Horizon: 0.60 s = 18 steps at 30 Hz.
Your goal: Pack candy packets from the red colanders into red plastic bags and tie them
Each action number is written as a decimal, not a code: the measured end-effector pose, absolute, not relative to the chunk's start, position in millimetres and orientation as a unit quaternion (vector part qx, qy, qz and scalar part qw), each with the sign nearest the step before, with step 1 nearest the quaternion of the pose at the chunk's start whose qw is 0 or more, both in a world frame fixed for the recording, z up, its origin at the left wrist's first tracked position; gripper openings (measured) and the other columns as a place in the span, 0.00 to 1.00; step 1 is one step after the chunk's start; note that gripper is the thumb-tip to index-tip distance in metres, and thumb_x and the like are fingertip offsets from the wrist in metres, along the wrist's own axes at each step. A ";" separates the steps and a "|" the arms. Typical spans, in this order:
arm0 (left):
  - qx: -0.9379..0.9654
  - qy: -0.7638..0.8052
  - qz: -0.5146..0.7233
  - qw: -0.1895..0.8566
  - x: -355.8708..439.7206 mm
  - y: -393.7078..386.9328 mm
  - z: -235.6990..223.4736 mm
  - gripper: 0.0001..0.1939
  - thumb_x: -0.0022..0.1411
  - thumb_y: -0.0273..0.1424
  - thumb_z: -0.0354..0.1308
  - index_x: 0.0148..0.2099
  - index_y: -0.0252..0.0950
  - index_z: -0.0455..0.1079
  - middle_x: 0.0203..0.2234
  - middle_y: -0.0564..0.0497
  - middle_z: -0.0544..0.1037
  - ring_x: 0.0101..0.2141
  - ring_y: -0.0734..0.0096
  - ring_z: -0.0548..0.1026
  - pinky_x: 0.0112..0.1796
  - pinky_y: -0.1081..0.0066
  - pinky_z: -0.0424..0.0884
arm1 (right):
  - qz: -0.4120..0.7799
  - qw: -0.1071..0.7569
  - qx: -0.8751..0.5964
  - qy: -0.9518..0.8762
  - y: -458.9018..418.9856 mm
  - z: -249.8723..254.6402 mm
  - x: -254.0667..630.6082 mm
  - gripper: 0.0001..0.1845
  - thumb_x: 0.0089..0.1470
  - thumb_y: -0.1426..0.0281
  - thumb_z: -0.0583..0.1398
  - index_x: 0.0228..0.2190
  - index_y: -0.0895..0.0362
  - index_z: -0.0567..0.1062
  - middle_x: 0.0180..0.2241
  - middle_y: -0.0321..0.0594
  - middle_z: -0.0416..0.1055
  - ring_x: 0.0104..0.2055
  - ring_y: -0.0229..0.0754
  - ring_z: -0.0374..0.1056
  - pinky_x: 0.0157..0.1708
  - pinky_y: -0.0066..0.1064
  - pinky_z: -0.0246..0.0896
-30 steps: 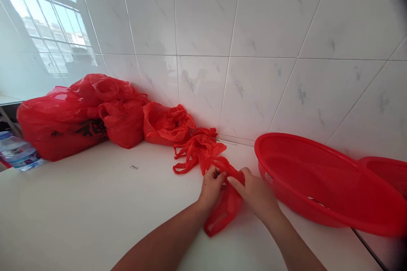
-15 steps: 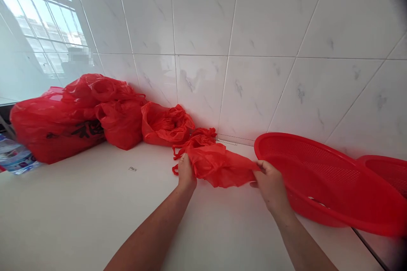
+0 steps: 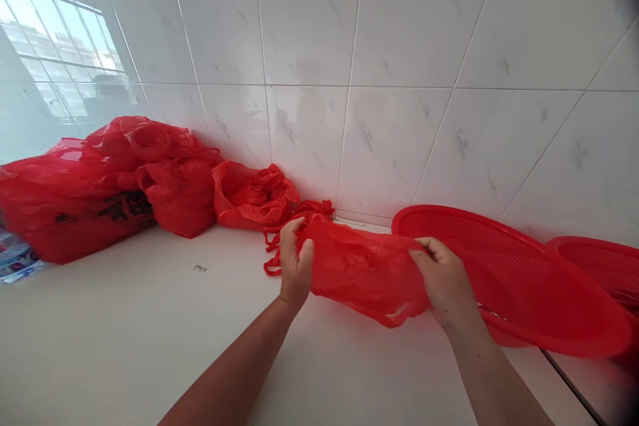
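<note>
A thin red plastic bag [image 3: 367, 266] is stretched sideways above the white tabletop, its lower edge hanging loose. My right hand [image 3: 446, 279] pinches the bag's right end between thumb and fingers. At the other end, my left hand [image 3: 295, 263] is against the bag's edge, thumb raised and apart from the fingers; some fingertips are partly hidden. Just behind the left hand lies a crumpled pile of red bags [image 3: 315, 208] with loops of handle sticking out to the left.
Large stuffed red bags [image 3: 64, 206], one with black print, stand at the left by a water bottle pack [image 3: 17, 256]. A smaller open red bag [image 3: 254, 196] holds crumpled plastic. A red perforated basket [image 3: 499, 266] sits right, another behind it. A tiled wall [image 3: 399, 26] bounds the back.
The bunched bag has been spread out flat between my hands, which have moved apart. My left hand's fingers have loosened from their grip. The view has shifted slightly to the right.
</note>
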<state>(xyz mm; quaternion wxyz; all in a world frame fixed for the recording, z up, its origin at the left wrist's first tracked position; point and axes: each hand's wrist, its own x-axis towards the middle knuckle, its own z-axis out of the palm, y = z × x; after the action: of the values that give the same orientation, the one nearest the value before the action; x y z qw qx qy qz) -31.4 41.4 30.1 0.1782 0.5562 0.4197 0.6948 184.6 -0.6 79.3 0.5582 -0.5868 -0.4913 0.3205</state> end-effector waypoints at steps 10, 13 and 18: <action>0.807 0.447 0.347 0.168 -5.6 26.9 32.4 0.15 0.56 0.28 0.52 0.45 0.43 0.72 0.32 0.49 0.78 0.32 0.63 0.73 0.33 0.68 0.65 | 0.270 0.392 -0.653 -0.589 -8.0 95.1 200.3 0.15 0.45 0.60 0.57 0.36 0.53 0.73 0.33 0.39 0.73 0.32 0.44 0.69 0.25 0.31 0.62; 0.778 0.478 0.355 0.198 -7.9 28.8 28.8 0.12 0.55 0.25 0.49 0.32 0.40 0.73 0.20 0.52 0.74 0.21 0.70 0.68 0.23 0.73 0.55 | 0.075 0.399 -0.673 -0.618 -28.8 110.9 200.5 0.20 0.44 0.61 0.60 0.42 0.48 0.72 0.44 0.42 0.70 0.43 0.50 0.67 0.32 0.35 0.62; 0.740 0.482 0.402 0.243 -8.5 28.4 35.3 0.09 0.51 0.24 0.49 0.27 0.38 0.70 0.18 0.54 0.71 0.20 0.72 0.64 0.21 0.74 0.51 | 0.116 0.357 -0.581 -0.722 -61.0 115.4 157.3 0.12 0.53 0.59 0.52 0.33 0.50 0.73 0.32 0.39 0.72 0.31 0.43 0.67 0.26 0.31 0.59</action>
<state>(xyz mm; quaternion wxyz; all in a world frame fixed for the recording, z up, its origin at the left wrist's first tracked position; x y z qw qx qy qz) -8.5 28.4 35.3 0.2428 0.7400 0.4818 0.4017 157.3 -61.0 115.4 0.3566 -0.5810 -0.7224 0.1159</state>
